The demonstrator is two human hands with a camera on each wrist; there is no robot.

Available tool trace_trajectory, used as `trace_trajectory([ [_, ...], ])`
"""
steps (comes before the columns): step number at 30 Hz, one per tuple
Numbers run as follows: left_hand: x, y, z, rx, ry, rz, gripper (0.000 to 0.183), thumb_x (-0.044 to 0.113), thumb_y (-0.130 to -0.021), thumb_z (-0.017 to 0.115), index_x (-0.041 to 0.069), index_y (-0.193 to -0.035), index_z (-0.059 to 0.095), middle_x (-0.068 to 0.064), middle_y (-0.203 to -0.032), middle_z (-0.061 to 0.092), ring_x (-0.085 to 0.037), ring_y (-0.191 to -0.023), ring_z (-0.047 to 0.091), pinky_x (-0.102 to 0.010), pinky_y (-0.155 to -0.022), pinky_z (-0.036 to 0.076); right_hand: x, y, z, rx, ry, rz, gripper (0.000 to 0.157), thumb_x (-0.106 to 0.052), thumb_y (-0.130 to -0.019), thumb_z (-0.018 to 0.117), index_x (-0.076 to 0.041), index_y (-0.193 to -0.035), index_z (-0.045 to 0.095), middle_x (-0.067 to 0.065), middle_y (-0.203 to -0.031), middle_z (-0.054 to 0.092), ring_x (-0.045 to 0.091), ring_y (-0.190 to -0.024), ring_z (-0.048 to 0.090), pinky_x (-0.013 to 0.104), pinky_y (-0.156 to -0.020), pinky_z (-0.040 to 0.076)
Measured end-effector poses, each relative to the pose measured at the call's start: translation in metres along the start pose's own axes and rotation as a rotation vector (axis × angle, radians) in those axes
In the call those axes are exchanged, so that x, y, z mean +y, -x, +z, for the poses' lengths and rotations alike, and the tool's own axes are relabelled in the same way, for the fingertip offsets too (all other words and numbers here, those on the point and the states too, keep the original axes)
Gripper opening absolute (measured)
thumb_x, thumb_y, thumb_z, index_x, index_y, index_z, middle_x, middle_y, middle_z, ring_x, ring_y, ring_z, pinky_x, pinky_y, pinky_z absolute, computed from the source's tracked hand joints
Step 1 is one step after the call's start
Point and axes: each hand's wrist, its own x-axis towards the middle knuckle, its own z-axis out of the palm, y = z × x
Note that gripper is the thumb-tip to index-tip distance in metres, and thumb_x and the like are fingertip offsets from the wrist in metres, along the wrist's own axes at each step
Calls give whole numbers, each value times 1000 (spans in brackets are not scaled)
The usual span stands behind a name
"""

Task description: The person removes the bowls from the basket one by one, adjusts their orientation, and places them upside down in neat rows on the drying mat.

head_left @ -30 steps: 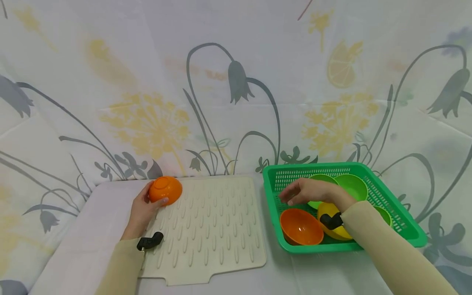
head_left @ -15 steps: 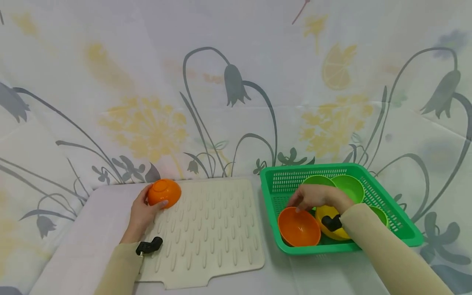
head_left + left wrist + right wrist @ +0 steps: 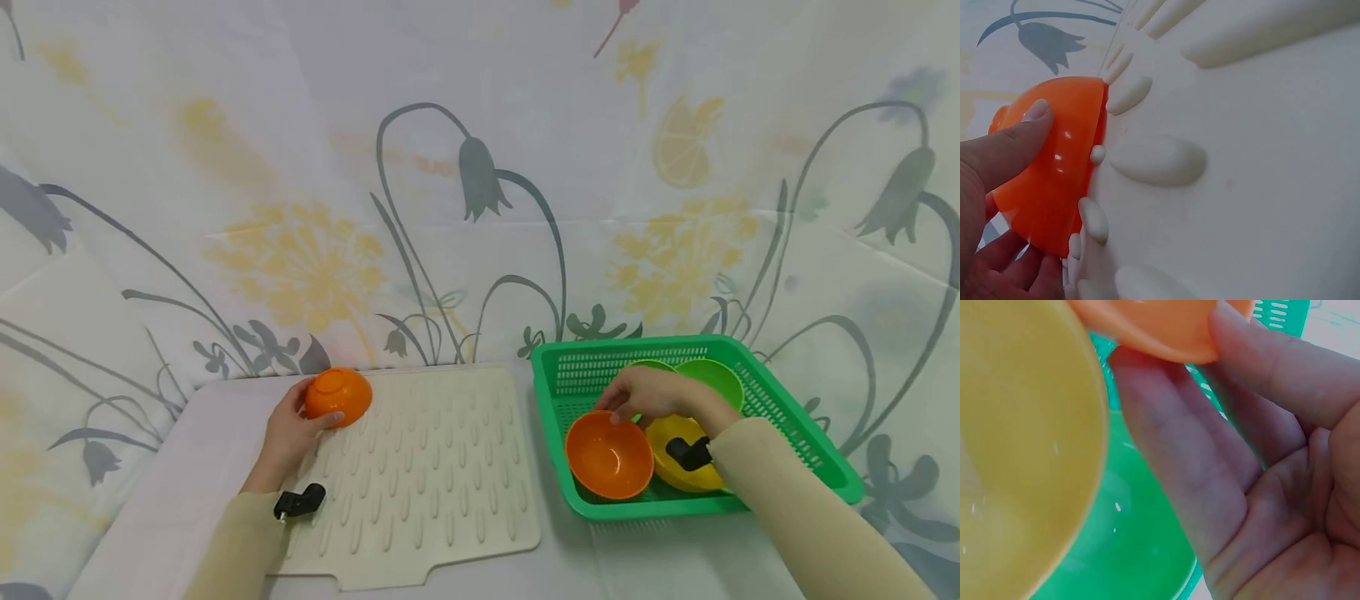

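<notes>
An orange bowl lies upside down at the far left corner of the cream ribbed drying mat. My left hand grips it from the side, thumb on its outer wall and fingers at the rim, as the left wrist view also shows. A second orange bowl, mouth up, is at the near left of the green basket. Its far rim is pinched between thumb and fingers of my right hand. Beside it is a yellow bowl, partly hidden by the right wrist.
Green bowls, among them one at the back, lie in the basket behind my right hand. The basket stands to the right of the mat on a white cloth. A flower-printed sheet rises behind both.
My right hand has come down from above the basket to the second orange bowl and taken its rim, and the bowl has tipped slightly. The left hand stays on its bowl.
</notes>
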Motion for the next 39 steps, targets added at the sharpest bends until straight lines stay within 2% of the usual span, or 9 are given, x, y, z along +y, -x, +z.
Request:
trace_trajectory([
  [12,-1,-2,1,22,-33,12,83,12,-87,78,1,-152,29,-24,-157,31,-43,-142,30,-56,-114,29,0,23,-16,54,-86,-72,31,-9,-97,63,0,-127,66,12,-119,68,26,-97,68,40,-77,60],
  [20,6,-2,3,4,-46,-10,83,15,-88,77,2,-153,28,-23,-157,31,-42,-140,33,-57,-115,27,-6,41,-25,184,-117,-66,41,-14,-98,63,5,-134,59,17,-122,67,28,-103,68,39,-80,60],
  [29,8,-1,0,0,-113,-50,85,16,-88,76,0,-154,25,-25,-158,28,-45,-141,29,-59,-115,25,-22,49,-14,278,-171,-108,44,-17,-99,63,6,-135,56,17,-119,68,26,-97,69,39,-79,60],
  [35,11,0,-5,8,-163,-59,80,19,-88,75,0,-152,31,-27,-156,28,-47,-144,22,-62,-115,18,-37,50,-2,339,-183,-93,43,-18,-99,63,3,-137,57,16,-118,69,25,-96,69,39,-78,60],
  [39,15,4,-9,17,-177,-49,76,20,-89,75,2,-151,35,-27,-156,29,-47,-143,22,-63,-114,18,-44,49,6,359,-223,-101,43,-18,-99,62,3,-137,57,18,-120,68,27,-98,69,40,-80,59],
])
